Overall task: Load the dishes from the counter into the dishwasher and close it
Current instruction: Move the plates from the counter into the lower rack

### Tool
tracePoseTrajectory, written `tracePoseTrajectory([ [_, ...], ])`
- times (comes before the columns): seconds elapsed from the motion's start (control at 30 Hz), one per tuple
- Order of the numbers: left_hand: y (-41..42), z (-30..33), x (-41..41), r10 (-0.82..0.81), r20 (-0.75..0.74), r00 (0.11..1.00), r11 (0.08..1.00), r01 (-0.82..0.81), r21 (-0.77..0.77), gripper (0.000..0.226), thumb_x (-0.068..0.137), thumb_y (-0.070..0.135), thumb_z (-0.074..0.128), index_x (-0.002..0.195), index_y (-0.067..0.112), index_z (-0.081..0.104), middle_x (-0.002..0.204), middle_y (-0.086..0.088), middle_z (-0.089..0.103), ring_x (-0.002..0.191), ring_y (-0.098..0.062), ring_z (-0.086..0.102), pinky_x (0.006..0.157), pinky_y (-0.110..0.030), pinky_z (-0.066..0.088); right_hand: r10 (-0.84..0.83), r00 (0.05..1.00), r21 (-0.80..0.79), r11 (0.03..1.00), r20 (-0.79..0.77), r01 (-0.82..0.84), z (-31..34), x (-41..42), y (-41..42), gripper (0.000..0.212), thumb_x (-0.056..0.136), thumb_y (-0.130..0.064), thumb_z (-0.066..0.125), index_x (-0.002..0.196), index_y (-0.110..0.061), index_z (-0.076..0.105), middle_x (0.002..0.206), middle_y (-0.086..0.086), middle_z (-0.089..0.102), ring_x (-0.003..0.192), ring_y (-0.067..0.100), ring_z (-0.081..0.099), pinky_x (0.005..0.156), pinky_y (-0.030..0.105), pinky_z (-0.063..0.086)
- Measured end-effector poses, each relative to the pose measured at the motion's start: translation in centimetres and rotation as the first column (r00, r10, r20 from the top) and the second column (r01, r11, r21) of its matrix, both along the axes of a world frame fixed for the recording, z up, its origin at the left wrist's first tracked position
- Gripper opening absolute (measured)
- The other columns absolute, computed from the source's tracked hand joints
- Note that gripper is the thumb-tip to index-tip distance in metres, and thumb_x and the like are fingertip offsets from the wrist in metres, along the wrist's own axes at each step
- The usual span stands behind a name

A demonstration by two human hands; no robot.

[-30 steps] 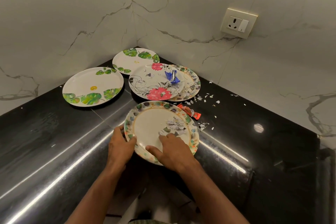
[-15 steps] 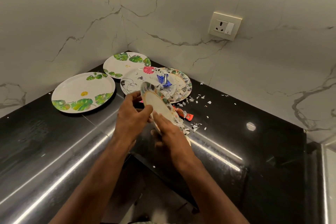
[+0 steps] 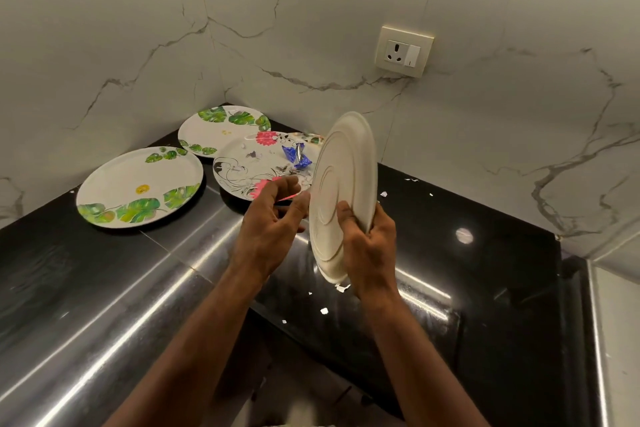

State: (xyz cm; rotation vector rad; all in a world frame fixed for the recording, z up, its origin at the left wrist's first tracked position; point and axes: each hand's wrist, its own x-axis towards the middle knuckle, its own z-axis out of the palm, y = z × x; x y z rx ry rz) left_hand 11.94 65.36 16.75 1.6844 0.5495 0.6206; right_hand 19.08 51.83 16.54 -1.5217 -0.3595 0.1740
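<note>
held plate (image 3: 341,194) up on edge at frame centre, plain pale underside w/ raised rings facing the camera, clear of the black counter (image 3: 502,288). pinched at the lower rim by the right hand (image 3: 372,250), thumb on the back, fingers wrapped round the far face. closed firmly on it. left hand (image 3: 268,222) just beside the plate's left edge, fingers loosely curled and half spread, possibly brushing the rim but can't tell; not gripping it.

handling, as a guess: looks thin, stiff and light, prob melamine or similar, so one hand enough. smooth glossy surface, likely slick if wet or greasy. best taken at the rim, thumb one side and fingers the other, or two hands at opposite edges. tilted like this, loose bits slide off (white scraps (image 3: 341,288) scattered on the counter below and to the right).

still on the counter, upper left of frame: leaf plate (image 3: 138,184) nearest, second leaf plate (image 3: 221,130) in the corner, flower plate (image 3: 256,166) w/ a blue wrapper (image 3: 294,156) and scraps on it, another plate partly hidden behind the held one. overlapping, so lift the top one first. dishwasher not in view.

writing: none readable on plates or wrapper. wall socket (image 3: 403,50) at upper right, no legible markings.
</note>
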Motion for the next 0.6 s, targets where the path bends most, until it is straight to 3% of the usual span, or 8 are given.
tracePoseTrajectory([
  [0.1,-0.2,0.0,-0.3,-0.02,0.004,1.0,1.0,0.02,-0.006,0.053,0.091,0.054,0.064,0.135,0.025,0.059,0.121,0.007,0.068,0.106,-0.015,0.072,0.078,-0.032,0.064,-0.014,1.0,0.042,0.999,-0.02,0.015,0.3,0.0,-0.1,0.026,0.101,-0.021,0.067,0.126,-0.028,0.063,0.121,-0.001,0.072,0.112,0.023,0.07,0.094,0.045,0.062],
  [0.17,-0.3,0.2,-0.3,-0.024,0.011,1.0,1.0,0.024,-0.012,0.056,0.09,0.055,0.063,0.136,0.023,0.058,0.12,0.005,0.068,0.105,-0.016,0.072,0.08,-0.033,0.064,0.009,1.0,0.026,1.0,0.021,-0.009,0.2,-0.2,-0.1,0.028,0.102,-0.022,0.067,0.128,-0.028,0.062,0.123,0.0,0.07,0.114,0.024,0.068,0.093,0.039,0.063],
  [0.23,-0.5,0.3,-0.1,-0.029,0.025,0.999,0.998,0.031,-0.05,0.052,0.094,0.049,0.062,0.137,0.02,0.057,0.12,0.002,0.07,0.104,-0.017,0.074,0.081,-0.034,0.064,0.054,0.995,0.005,0.998,0.08,-0.055,-0.1,-0.7,0.1,0.027,0.102,-0.022,0.067,0.128,-0.026,0.064,0.116,-0.009,0.071,0.107,0.016,0.07,0.082,0.026,0.064],
  [0.3,-0.7,0.5,0.0,-0.058,0.069,0.996,0.983,0.069,-0.172,0.047,0.098,0.045,0.06,0.136,0.016,0.058,0.12,-0.002,0.073,0.105,-0.019,0.075,0.084,-0.035,0.064,0.12,0.976,-0.052,0.992,0.179,-0.113,-0.4,-1.2,0.1,0.022,0.102,-0.02,0.067,0.121,-0.033,0.066,0.101,-0.022,0.07,0.092,0.002,0.07,0.074,0.027,0.064],
  [0.33,-0.7,0.6,-0.1,-0.08,0.101,0.992,0.966,0.102,-0.239,0.048,0.099,0.046,0.058,0.135,0.014,0.058,0.121,-0.005,0.074,0.107,-0.021,0.075,0.086,-0.037,0.063,0.162,0.957,-0.104,0.985,0.239,-0.141,-0.6,-1.3,0.2,0.023,0.103,-0.019,0.066,0.122,-0.031,0.068,0.101,-0.019,0.072,0.091,0.001,0.071,0.077,0.03,0.064],
  [0.4,-0.6,0.7,-0.3,-0.108,0.152,0.982,0.938,0.152,-0.313,0.058,0.097,0.056,0.056,0.136,0.013,0.06,0.123,-0.008,0.075,0.11,-0.025,0.075,0.087,-0.038,0.063,0.277,0.898,-0.242,0.949,0.342,-0.2,-1.1,-1.6,0.3,0.039,0.104,-0.015,0.062,0.143,-0.018,0.062,0.127,0.0,0.073,0.115,0.009,0.07,0.095,0.034,0.06],
  [0.5,-0.1,0.6,-0.7,-0.094,0.148,0.985,0.915,0.144,-0.378,0.08,0.082,0.073,0.064,0.139,0.017,0.058,0.125,-0.007,0.074,0.111,-0.026,0.074,0.087,-0.04,0.063,0.391,0.786,-0.456,0.876,0.479,-0.158,-1.9,-1.8,0.4,0.06,0.105,-0.013,0.059,0.16,-0.028,0.04,0.162,-0.001,0.045,0.152,0.019,0.04,0.122,0.039,0.039],
  [0.6,0.5,-0.4,-1.1,-0.042,0.122,0.992,0.909,0.089,-0.407,0.067,0.08,0.054,0.08,0.137,0.022,0.061,0.124,-0.004,0.074,0.113,-0.025,0.073,0.087,-0.044,0.063,0.502,0.677,-0.623,0.778,0.538,-0.083,-2.3,-1.8,0.3,0.065,0.106,-0.012,0.058,0.162,-0.032,0.033,0.167,0.001,0.036,0.155,0.026,0.033,0.125,0.051,0.034],
])
